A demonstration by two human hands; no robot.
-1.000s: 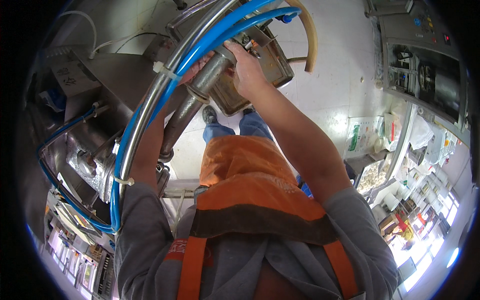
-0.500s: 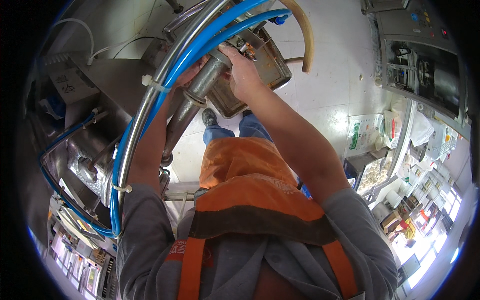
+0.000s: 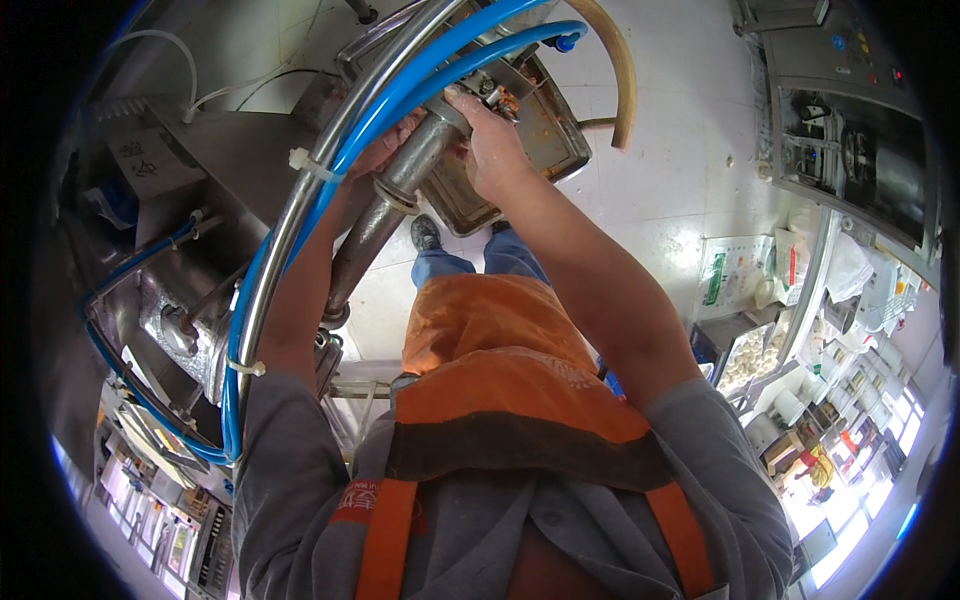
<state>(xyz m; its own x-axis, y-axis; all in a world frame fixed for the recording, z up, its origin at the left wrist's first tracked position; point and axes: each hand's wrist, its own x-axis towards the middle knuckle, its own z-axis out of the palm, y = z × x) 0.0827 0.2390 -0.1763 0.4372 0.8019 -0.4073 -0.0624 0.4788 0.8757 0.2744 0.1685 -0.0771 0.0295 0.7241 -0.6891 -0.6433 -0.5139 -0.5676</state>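
A thick metal pipe [image 3: 412, 158] with a flanged end slants up from the machine. My right hand [image 3: 493, 145] is closed on the pipe's upper end, its thumb on the flange and its fingers curling behind. On the other side of the same end, my left hand [image 3: 385, 150] is closed against the pipe, partly covered by blue hoses [image 3: 400, 90] and a bent metal tube [image 3: 345, 110]. Just beyond the flange sits a small metal fitting with orange-brown bits [image 3: 503, 100] on it. Below lies a soiled rectangular metal tray [image 3: 455, 205].
A steel machine body [image 3: 250, 160] stands on the left. At right are a machine with an open front [image 3: 850, 150] and a container of pale round pieces [image 3: 752, 355]. A tan curved hose [image 3: 620, 70] arches past the tray. My shoes stand on the white-tiled floor [image 3: 660, 190].
The whole view has shifted slightly, so the scene sits a little further right. Both hands keep nearly the same place and grip on the pipe.
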